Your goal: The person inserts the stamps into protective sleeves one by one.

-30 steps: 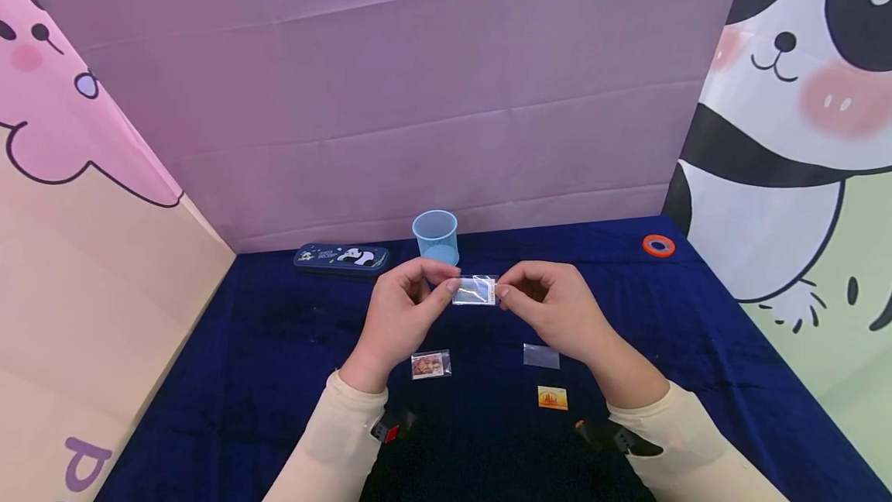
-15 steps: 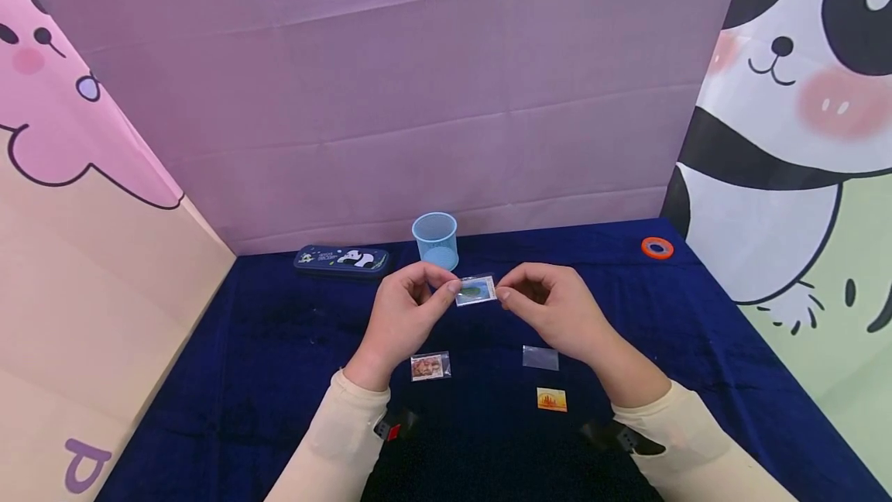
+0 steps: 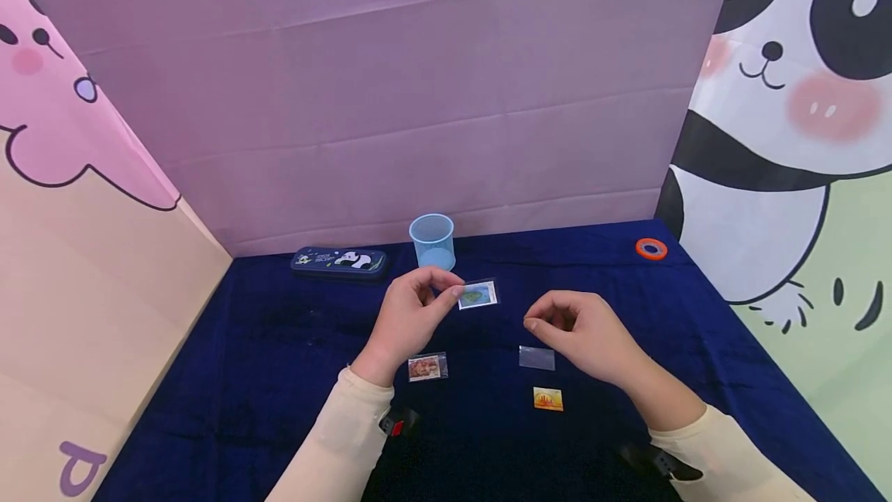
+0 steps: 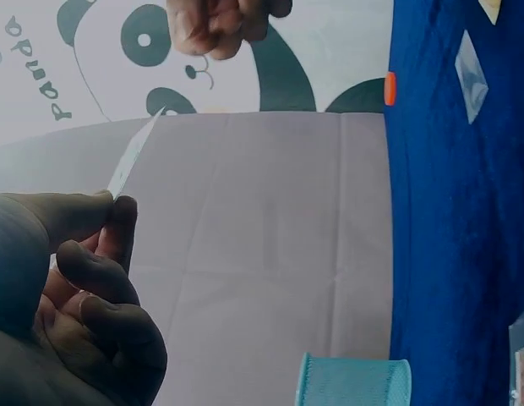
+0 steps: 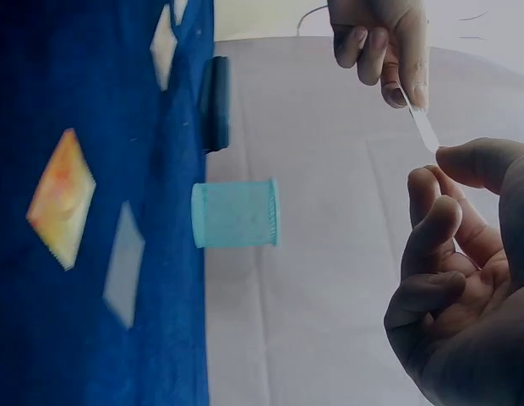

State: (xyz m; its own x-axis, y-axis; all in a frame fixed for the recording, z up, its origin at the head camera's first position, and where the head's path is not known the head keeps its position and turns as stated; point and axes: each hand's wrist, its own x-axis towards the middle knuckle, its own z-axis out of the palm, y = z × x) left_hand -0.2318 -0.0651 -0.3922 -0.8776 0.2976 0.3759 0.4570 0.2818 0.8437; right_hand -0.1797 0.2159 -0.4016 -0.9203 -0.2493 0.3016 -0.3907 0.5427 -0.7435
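Nearest: orange card (image 3: 548,399), flat on the blue cloth (image 3: 265,378), in front and to the right of the cup (image 3: 432,237). A little farther, a reddish card in a clear sleeve (image 3: 427,367) lies almost straight in front of the cup; a second sleeve (image 3: 536,358), seemingly bare, lies toward its right, spaced apart probably for easy pickup. Right hand (image 3: 585,331) raised, in front and right of the cup, fingers loosely bent, grasping nothing. Left hand (image 3: 411,308), in front of the cup, pinches a blue card (image 3: 477,295) by one edge, presumably to leave the picture uncovered; card raised, forward and right of the cup. Farther: pencil case (image 3: 337,263) just left of the cup, orange ring (image 3: 639,249) well right, both likely set back for working room.
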